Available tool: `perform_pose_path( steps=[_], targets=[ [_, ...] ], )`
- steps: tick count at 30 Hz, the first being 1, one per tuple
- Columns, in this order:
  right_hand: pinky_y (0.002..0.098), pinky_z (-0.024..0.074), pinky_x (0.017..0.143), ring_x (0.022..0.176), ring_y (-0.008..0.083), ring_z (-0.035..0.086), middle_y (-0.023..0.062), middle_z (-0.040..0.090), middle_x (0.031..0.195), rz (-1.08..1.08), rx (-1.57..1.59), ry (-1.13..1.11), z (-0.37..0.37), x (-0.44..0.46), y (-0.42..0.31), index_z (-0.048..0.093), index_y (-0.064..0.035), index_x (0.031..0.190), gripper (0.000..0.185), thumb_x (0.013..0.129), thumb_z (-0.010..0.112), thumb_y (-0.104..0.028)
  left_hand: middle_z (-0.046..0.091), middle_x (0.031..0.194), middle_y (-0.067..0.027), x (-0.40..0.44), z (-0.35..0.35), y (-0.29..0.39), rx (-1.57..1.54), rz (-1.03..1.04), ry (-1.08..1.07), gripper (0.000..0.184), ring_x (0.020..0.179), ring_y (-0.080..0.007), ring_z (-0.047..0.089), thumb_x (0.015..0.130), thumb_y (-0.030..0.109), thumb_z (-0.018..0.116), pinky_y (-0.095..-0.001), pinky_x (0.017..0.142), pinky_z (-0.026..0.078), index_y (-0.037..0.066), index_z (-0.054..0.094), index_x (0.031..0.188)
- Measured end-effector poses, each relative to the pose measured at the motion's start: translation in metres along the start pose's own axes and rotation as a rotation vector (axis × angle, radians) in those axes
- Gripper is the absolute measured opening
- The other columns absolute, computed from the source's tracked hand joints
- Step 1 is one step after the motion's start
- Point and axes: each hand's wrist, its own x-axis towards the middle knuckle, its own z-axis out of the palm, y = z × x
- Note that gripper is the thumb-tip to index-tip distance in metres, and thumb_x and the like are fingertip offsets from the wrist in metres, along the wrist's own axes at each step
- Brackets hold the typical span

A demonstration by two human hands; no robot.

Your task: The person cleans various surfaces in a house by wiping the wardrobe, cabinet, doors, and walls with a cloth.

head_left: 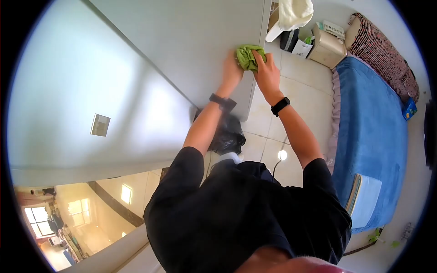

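A crumpled green cloth (248,56) is up near the right edge of a large grey panel (195,41), which looks like a cabinet or appliance front. My right hand (268,76) grips the cloth from its right side, the fingers pressed into the folds. On the cloth's other side is my left hand (232,73), close against the left edge of the fabric. Motion smears its fingers, so I cannot make out whether they hold the cloth. Both wrists wear dark bands.
Below the panel sits a black plastic bag (229,134) on the tiled floor (305,95). To the right stands a bed with a blue cover (371,136). A white cap (295,13) and a beige bin (327,48) are at the top. A wall switch (100,125) is at left.
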Motion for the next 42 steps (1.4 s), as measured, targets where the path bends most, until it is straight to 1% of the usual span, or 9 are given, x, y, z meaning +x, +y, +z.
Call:
perform_pose_path(
  steps=[6,11,15,17,21,28,35,40,42],
  targets=[
    [0.0463,0.0527,0.072,0.089,0.0401,0.059,0.0167,0.048,0.116,0.045,-0.002,-0.136,0.044,0.003,-0.033,0.044,-0.0157,0.135,0.069,0.073,0.072,-0.005,0.067,0.094,-0.0196,0.005,-0.037,-0.039,-0.019,0.040,0.059,0.031,0.087,-0.0326,0.067,0.080,0.004,0.070,-0.0377,0.070,0.053,0.000,0.048,0.101],
    [0.0475,0.0522,0.073,0.090,0.0423,0.059,0.0188,0.046,0.119,0.094,0.041,-0.289,0.115,0.044,-0.101,0.039,-0.0164,0.139,0.067,0.080,0.067,-0.008,0.065,0.096,-0.0188,0.030,-0.125,-0.070,-0.003,0.041,0.241,0.027,0.084,-0.0299,0.065,0.080,-0.003,0.066,-0.0364,0.072,0.052,-0.002,0.050,0.101],
    [0.0483,0.0512,0.077,0.096,0.0437,0.057,0.0198,0.046,0.123,-0.019,0.099,-0.054,0.109,0.085,-0.149,0.038,-0.0160,0.140,0.064,0.082,0.065,-0.011,0.060,0.097,-0.0179,0.071,-0.156,-0.061,-0.066,0.140,0.435,0.025,0.084,-0.0286,0.062,0.079,-0.008,0.062,-0.0357,0.072,0.051,-0.002,0.052,0.101],
    [0.0480,0.0521,0.078,0.100,0.0432,0.056,0.0195,0.047,0.125,0.021,0.046,0.014,0.093,0.096,-0.156,0.038,-0.0148,0.138,0.059,0.084,0.062,-0.016,0.057,0.099,-0.0164,0.084,-0.158,-0.042,-0.084,0.207,0.387,0.024,0.086,-0.0280,0.060,0.079,-0.009,0.060,-0.0355,0.071,0.051,-0.002,0.054,0.101],
    [0.0462,0.0507,0.079,0.103,0.0425,0.054,0.0194,0.049,0.120,0.112,0.092,0.112,0.050,0.096,-0.136,0.042,-0.0099,0.133,0.058,0.080,0.065,-0.008,0.058,0.099,-0.0151,0.093,-0.138,0.001,-0.064,0.415,0.273,0.027,0.084,-0.0302,0.059,0.076,-0.007,0.063,-0.0382,0.068,0.050,-0.002,0.055,0.101],
    [0.0440,0.0489,0.078,0.097,0.0415,0.056,0.0182,0.050,0.115,0.150,0.046,0.139,0.066,0.029,-0.065,0.046,-0.0008,0.127,0.059,0.072,0.064,0.007,0.056,0.095,-0.0135,0.047,-0.074,-0.029,0.003,0.262,0.063,0.023,0.075,-0.0361,0.060,0.077,-0.004,0.061,-0.0431,0.060,0.049,0.006,0.056,0.097],
    [0.0435,0.0498,0.072,0.093,0.0412,0.057,0.0177,0.049,0.116,0.218,0.141,-0.056,0.116,-0.017,-0.046,0.044,-0.0023,0.130,0.061,0.073,0.064,0.006,0.056,0.097,-0.0140,0.013,-0.064,-0.097,0.104,0.082,-0.012,0.029,0.080,-0.0390,0.060,0.076,-0.001,0.063,-0.0454,0.064,0.050,0.006,0.055,0.103],
    [0.0450,0.0493,0.083,0.102,0.0428,0.056,0.0210,0.048,0.122,0.241,0.330,-0.340,0.141,-0.034,-0.037,0.038,-0.0035,0.138,0.064,0.079,0.064,-0.003,0.060,0.102,-0.0139,-0.015,-0.076,-0.126,0.282,-0.227,-0.095,0.035,0.090,-0.0353,0.062,0.077,0.002,0.068,-0.0404,0.070,0.050,0.004,0.054,0.108],
    [0.0452,0.0493,0.083,0.102,0.0429,0.056,0.0214,0.048,0.122,0.161,0.387,-0.409,0.151,-0.034,-0.035,0.038,-0.0042,0.139,0.065,0.080,0.065,-0.003,0.058,0.103,-0.0147,-0.028,-0.088,-0.123,0.260,-0.279,-0.019,0.031,0.089,-0.0397,0.060,0.076,0.003,0.067,-0.0455,0.072,0.050,0.004,0.053,0.104]
  ],
)
